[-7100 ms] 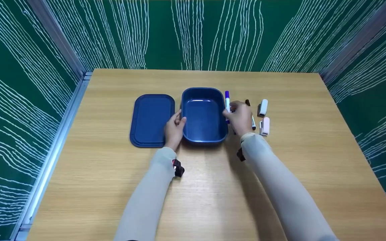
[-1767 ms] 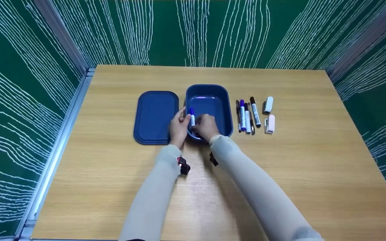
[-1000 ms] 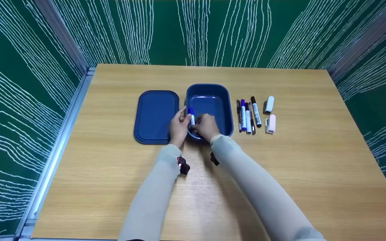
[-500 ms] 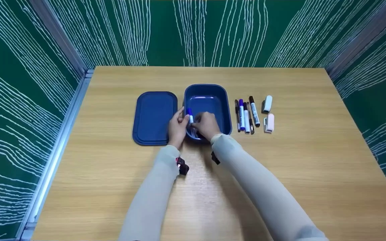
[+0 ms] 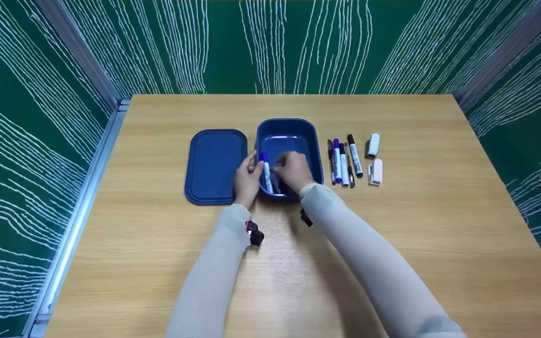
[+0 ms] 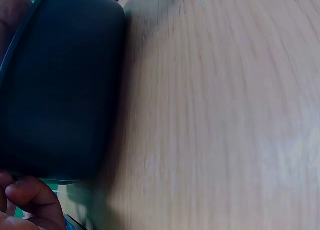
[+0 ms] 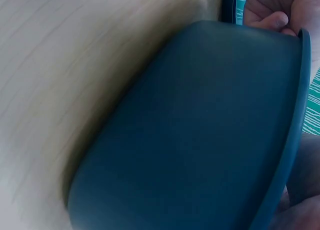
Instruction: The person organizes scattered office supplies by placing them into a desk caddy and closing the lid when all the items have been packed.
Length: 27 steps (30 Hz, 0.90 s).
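Note:
In the head view a dark blue box [image 5: 287,123] stands mid-table. My left hand [image 5: 247,180] holds its left wall, thumb at the rim. Inside, along that same wall, lies a blue-capped whiteboard marker [image 5: 267,176]. My right hand [image 5: 296,169] is inside the box, just right of the marker, fingers loosely bent and with a small gap to it. The left wrist view shows the box's outer wall [image 6: 60,90] and left-hand fingers [image 6: 32,192] at its edge. In the right wrist view the box wall [image 7: 190,130] hides most of my right hand.
A matching blue lid [image 5: 216,166] lies flat left of the box. Right of the box lie several pens and markers, among them a black-capped marker [image 5: 354,156]. Beyond them are a white stapler [image 5: 373,145] and a pink stapler [image 5: 376,172]. Green walls surround the wooden table [image 5: 158,263].
Earlier, my right hand pinched a blue-capped marker by the box's right rim, then held one inside at the left wall. Now its fingers have come off the marker and moved slightly right.

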Motion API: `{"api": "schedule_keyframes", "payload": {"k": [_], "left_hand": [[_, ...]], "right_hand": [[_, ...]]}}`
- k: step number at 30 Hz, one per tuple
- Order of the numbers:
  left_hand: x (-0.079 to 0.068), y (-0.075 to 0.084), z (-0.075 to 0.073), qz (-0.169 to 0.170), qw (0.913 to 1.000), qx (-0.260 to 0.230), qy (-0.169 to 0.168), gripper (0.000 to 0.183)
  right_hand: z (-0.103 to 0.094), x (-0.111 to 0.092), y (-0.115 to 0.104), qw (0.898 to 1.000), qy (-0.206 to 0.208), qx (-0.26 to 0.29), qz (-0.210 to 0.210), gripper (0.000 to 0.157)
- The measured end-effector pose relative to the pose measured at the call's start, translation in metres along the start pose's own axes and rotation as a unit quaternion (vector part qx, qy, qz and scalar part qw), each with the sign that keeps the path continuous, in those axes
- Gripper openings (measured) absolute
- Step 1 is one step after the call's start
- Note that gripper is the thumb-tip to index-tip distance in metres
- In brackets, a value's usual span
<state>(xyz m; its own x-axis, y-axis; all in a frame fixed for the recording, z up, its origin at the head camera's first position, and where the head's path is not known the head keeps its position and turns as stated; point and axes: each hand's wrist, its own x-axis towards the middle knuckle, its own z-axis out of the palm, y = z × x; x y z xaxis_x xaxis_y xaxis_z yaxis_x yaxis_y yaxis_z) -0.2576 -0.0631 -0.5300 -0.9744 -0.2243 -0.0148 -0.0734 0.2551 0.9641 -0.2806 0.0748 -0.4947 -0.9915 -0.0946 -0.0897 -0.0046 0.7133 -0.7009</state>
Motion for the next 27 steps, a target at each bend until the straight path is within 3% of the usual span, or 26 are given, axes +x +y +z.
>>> {"api": "schedule_keyframes", "payload": {"k": [8, 27], "left_hand": [[-0.001, 0.000, 0.000, -0.012, 0.9999, 0.000, -0.006, 0.044], [-0.003, 0.001, 0.001, -0.009, 0.9998, -0.016, -0.006, 0.045]], "right_hand": [[-0.012, -0.003, 0.004, 1.000, -0.003, 0.010, 0.019, 0.029], [-0.047, -0.001, 0.021, 0.999, 0.049, 0.011, 0.010, 0.026]]}}
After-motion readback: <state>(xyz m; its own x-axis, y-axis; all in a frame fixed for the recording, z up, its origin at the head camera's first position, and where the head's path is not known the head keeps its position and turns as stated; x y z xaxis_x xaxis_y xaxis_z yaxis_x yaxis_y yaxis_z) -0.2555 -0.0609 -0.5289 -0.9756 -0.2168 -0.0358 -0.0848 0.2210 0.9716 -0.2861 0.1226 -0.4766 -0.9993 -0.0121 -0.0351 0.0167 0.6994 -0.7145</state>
